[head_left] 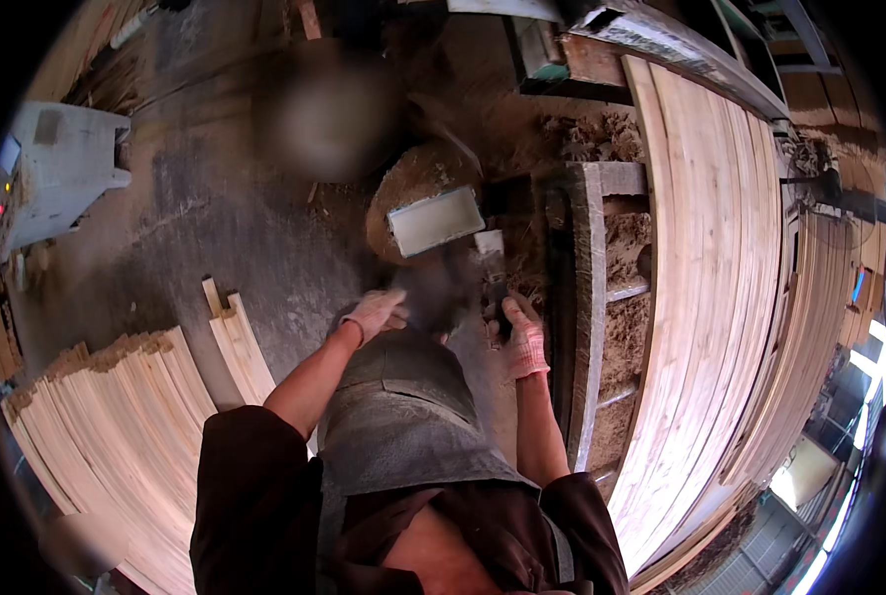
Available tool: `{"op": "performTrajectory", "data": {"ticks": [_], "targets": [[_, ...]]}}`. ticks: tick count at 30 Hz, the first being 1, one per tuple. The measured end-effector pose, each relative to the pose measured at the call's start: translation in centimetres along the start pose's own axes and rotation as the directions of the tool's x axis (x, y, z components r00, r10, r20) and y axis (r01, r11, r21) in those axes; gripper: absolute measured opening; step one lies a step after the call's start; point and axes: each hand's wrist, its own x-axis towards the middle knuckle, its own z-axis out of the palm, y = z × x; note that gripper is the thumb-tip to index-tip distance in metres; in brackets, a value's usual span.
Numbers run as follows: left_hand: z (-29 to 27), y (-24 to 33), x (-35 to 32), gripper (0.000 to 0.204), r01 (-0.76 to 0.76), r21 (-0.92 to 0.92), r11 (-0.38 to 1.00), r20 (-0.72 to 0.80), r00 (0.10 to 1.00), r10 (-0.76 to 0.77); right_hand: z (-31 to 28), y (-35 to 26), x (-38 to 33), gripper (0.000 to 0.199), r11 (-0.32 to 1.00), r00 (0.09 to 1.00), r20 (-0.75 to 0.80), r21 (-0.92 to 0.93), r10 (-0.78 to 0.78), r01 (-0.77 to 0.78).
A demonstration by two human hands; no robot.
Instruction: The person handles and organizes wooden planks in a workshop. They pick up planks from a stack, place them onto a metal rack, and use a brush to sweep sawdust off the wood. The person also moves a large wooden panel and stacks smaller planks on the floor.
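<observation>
Beside the slatted frame: close handling, grip half hidden

Just in front of your apron, you have your gloved hands apart. Left hand: fingers bent, nothing plain in it; whether it pinches anything, you cannot tell from this angle. Right hand: thumb up, against or just beside a dark thing, blurred; whether your fingers close on it, cannot tell. That dark thing sits to the right of centre, between your right hand and a small pale block.

Step in hand, as judged: handling at your right side, your left free or nearly so. Any move from this position seems to call for a sure right-hand hold and care beside the frame.

Count: two gloves, one dark thing, one small pale block. One pale rectangular piece, tray or slab unclear, on one round, dusty brown surface. Two narrow timbers by the left plank stack. One broad plank stack on your right, another beyond; planks overlap too much to count singly. One grey machine housing, far left.
</observation>
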Motion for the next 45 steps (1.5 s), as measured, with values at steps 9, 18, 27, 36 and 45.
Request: {"op": "performTrajectory", "data": {"ticks": [9, 18, 27, 36, 45], "targets": [[9.4, 0.1, 6.8, 0.041, -0.254, 0.043, 0.966, 0.14, 0.959, 0.245, 3.4, -0.5, 4.0, 0.035, 0.969, 0.996, 0.023, -0.235, 0.089, -0.081], [10.9, 2.5, 5.8, 0.043, -0.115, -0.204, 0.972, 0.107, 0.985, 0.139, 2.8, 3.6, 9.4, 0.04, 0.936, 0.999, 0.042, -0.351, 0.024, -0.008], [11.5, 2.5, 6.5, 0.04, -0.056, -0.259, 0.964, 0.033, 0.997, 0.066, 3.3, -3.1, 2.8, 0.026, 0.921, 0.992, -0.12, -0.389, -0.025, -0.024], [11.4, 3.4, 5.8, 0.037, -0.037, -0.35, 0.936, 0.03, 0.998, 0.05, 7.3, -5.0, 4.8, 0.04, 0.293, 0.818, 0.198, -0.867, -0.54, 0.403], [11.8, 2.7, 6.3, 0.029, -0.228, -0.372, 0.9, -0.07, 0.973, 0.218, 10.1, -2.4, 5.4, 0.056, -0.157, 0.971, 0.2, -0.971, -0.128, 0.179]]}}
